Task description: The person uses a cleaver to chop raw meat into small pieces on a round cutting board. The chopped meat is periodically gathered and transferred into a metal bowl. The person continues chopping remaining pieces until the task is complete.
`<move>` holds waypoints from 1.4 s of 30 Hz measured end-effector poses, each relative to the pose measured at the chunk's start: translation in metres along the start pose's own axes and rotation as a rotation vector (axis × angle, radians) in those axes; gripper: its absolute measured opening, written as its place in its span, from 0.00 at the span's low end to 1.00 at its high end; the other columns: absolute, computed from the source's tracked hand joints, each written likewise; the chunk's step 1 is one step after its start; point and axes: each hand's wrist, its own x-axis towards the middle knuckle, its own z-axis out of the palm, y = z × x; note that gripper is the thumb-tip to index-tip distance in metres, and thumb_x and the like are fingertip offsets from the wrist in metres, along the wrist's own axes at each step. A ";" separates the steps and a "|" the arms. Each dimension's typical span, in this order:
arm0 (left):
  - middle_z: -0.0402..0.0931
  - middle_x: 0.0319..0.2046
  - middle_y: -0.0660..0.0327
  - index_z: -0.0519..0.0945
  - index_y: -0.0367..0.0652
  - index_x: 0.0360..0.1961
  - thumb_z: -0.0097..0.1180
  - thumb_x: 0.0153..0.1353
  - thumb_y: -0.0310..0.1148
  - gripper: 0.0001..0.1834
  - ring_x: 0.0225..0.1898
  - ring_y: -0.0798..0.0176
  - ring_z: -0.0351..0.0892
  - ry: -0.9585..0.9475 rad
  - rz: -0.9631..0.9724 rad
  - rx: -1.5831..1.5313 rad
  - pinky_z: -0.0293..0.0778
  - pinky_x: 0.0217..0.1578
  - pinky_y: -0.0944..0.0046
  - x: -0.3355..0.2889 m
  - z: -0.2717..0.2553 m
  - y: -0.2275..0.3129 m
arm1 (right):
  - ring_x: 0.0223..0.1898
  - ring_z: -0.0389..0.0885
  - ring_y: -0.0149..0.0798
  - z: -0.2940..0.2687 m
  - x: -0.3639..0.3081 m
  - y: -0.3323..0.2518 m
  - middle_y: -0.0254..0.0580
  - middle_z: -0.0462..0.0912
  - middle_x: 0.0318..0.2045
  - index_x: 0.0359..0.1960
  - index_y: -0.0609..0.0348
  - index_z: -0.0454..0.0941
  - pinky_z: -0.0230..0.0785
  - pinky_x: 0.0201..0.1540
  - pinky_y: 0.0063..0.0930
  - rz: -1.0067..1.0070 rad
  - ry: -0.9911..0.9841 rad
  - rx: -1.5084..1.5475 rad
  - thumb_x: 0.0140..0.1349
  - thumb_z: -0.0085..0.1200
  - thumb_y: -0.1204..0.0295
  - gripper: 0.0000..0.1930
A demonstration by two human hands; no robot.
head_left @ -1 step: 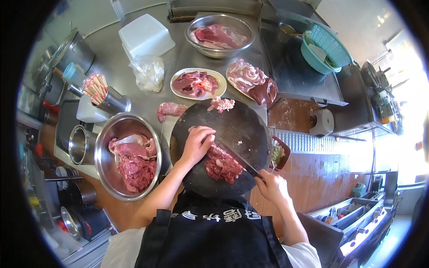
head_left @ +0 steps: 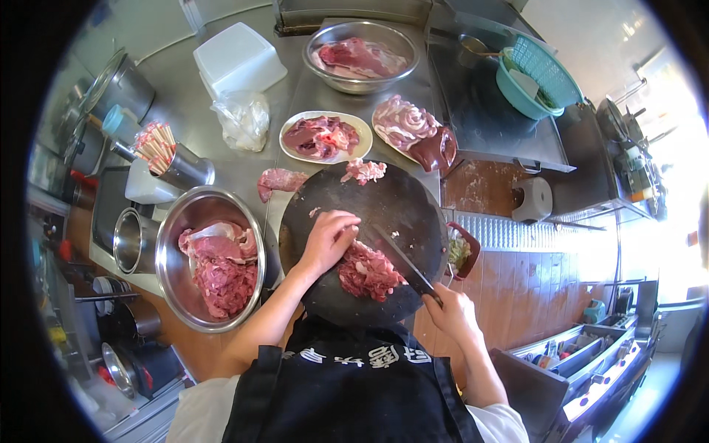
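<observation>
A dark round cutting board (head_left: 399, 199) lies in front of me with a pile of sliced red meat (head_left: 367, 271) on its near side. My left hand (head_left: 329, 240) presses down on the left edge of that meat, fingers curled. My right hand (head_left: 450, 314) grips the handle of a knife (head_left: 402, 262), whose blade slants up and left across the meat toward my left fingers. A small heap of cut pieces (head_left: 364, 170) sits at the board's far edge.
A steel bowl (head_left: 171, 244) of meat stands left of the board, with a loose meat piece (head_left: 279, 179) behind it. Two plates (head_left: 292, 125) (head_left: 378, 118) of meat and a steel bowl (head_left: 399, 40) are farther back. A white foam box (head_left: 238, 59), chopstick cup (head_left: 166, 151) and teal baskets (head_left: 535, 74) surround them.
</observation>
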 end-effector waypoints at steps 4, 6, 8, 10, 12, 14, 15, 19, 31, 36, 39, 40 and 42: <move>0.75 0.47 0.51 0.80 0.39 0.45 0.55 0.60 0.41 0.18 0.50 0.47 0.71 -0.150 0.034 -0.077 0.65 0.53 0.55 -0.016 0.010 0.020 | 0.16 0.77 0.39 0.030 -0.027 0.030 0.44 0.76 0.15 0.36 0.60 0.77 0.66 0.20 0.33 0.337 -0.012 0.506 0.63 0.53 0.65 0.10; 0.72 0.50 0.49 0.79 0.40 0.47 0.55 0.60 0.43 0.20 0.52 0.46 0.69 -0.108 0.058 -0.045 0.64 0.54 0.53 -0.027 0.010 0.035 | 0.14 0.73 0.30 0.040 -0.033 0.023 0.38 0.75 0.14 0.35 0.62 0.76 0.64 0.17 0.28 0.449 -0.036 0.777 0.64 0.53 0.66 0.10; 0.67 0.54 0.46 0.76 0.40 0.52 0.57 0.57 0.49 0.28 0.55 0.44 0.66 -0.093 0.053 0.015 0.62 0.56 0.50 -0.043 0.013 0.040 | 0.12 0.70 0.26 0.055 -0.035 0.017 0.33 0.73 0.14 0.37 0.64 0.75 0.61 0.15 0.23 0.452 -0.070 0.847 0.64 0.53 0.66 0.11; 0.64 0.56 0.45 0.74 0.40 0.54 0.58 0.55 0.51 0.31 0.56 0.43 0.65 -0.029 0.067 0.076 0.62 0.56 0.49 -0.055 0.018 0.048 | 0.12 0.70 0.26 0.066 -0.032 0.004 0.34 0.74 0.14 0.37 0.65 0.75 0.62 0.15 0.23 0.439 -0.127 0.841 0.64 0.52 0.66 0.12; 0.61 0.58 0.44 0.71 0.41 0.56 0.62 0.52 0.53 0.36 0.56 0.42 0.63 -0.003 0.061 0.093 0.61 0.57 0.48 -0.061 0.027 0.048 | 0.12 0.72 0.28 0.062 -0.025 -0.013 0.37 0.74 0.14 0.38 0.65 0.75 0.64 0.16 0.26 0.380 -0.111 0.779 0.64 0.52 0.65 0.13; 0.62 0.57 0.44 0.71 0.41 0.57 0.63 0.51 0.52 0.37 0.56 0.42 0.63 0.047 0.030 0.085 0.61 0.57 0.47 -0.057 0.035 0.052 | 0.12 0.73 0.29 0.059 -0.017 -0.020 0.38 0.74 0.14 0.39 0.65 0.75 0.65 0.16 0.27 0.399 -0.145 0.760 0.63 0.52 0.65 0.13; 0.63 0.55 0.44 0.71 0.40 0.55 0.65 0.50 0.47 0.35 0.55 0.43 0.64 0.083 0.024 0.070 0.61 0.57 0.50 -0.055 0.039 0.053 | 0.12 0.73 0.30 0.059 -0.015 -0.024 0.38 0.74 0.14 0.38 0.65 0.75 0.65 0.16 0.27 0.390 -0.160 0.756 0.63 0.52 0.66 0.13; 0.65 0.51 0.47 0.71 0.39 0.51 0.65 0.50 0.37 0.28 0.53 0.48 0.66 0.273 -0.069 -0.180 0.63 0.56 0.56 -0.047 0.048 0.052 | 0.12 0.73 0.30 0.061 -0.007 -0.045 0.38 0.74 0.14 0.36 0.66 0.74 0.65 0.16 0.27 0.381 -0.184 0.750 0.63 0.52 0.66 0.13; 0.65 0.50 0.51 0.74 0.39 0.48 0.64 0.48 0.26 0.24 0.52 0.54 0.69 0.586 -0.120 -0.338 0.65 0.55 0.60 -0.040 -0.023 0.077 | 0.12 0.70 0.26 0.020 -0.009 -0.129 0.33 0.72 0.13 0.40 0.64 0.73 0.61 0.16 0.22 0.190 -0.236 0.681 0.66 0.49 0.70 0.09; 0.69 0.50 0.55 0.74 0.40 0.47 0.61 0.51 0.24 0.20 0.54 0.57 0.68 0.841 -0.117 -0.181 0.64 0.57 0.59 -0.077 -0.106 0.072 | 0.19 0.80 0.43 0.048 0.010 -0.177 0.49 0.79 0.18 0.41 0.64 0.73 0.69 0.24 0.37 -0.095 -0.410 0.559 0.63 0.51 0.68 0.12; 0.70 0.49 0.56 0.74 0.39 0.46 0.62 0.52 0.26 0.19 0.53 0.58 0.70 0.961 -0.200 -0.134 0.64 0.56 0.60 -0.110 -0.152 0.058 | 0.32 0.77 0.66 0.072 0.020 -0.214 0.60 0.80 0.26 0.38 0.60 0.73 0.70 0.34 0.53 -0.387 -0.293 0.402 0.63 0.51 0.66 0.10; 0.70 0.48 0.56 0.75 0.40 0.44 0.62 0.52 0.26 0.17 0.52 0.59 0.70 0.933 -0.261 0.033 0.64 0.55 0.63 -0.123 -0.167 0.049 | 0.32 0.78 0.66 0.076 0.021 -0.221 0.60 0.80 0.26 0.38 0.60 0.73 0.70 0.34 0.53 -0.375 -0.262 0.389 0.63 0.51 0.66 0.10; 0.70 0.49 0.54 0.77 0.40 0.42 0.62 0.52 0.26 0.14 0.51 0.60 0.71 0.749 -0.377 0.216 0.66 0.53 0.64 -0.148 -0.192 0.027 | 0.32 0.79 0.65 0.081 0.020 -0.232 0.61 0.80 0.25 0.37 0.59 0.73 0.71 0.34 0.52 -0.343 -0.197 0.360 0.63 0.51 0.66 0.09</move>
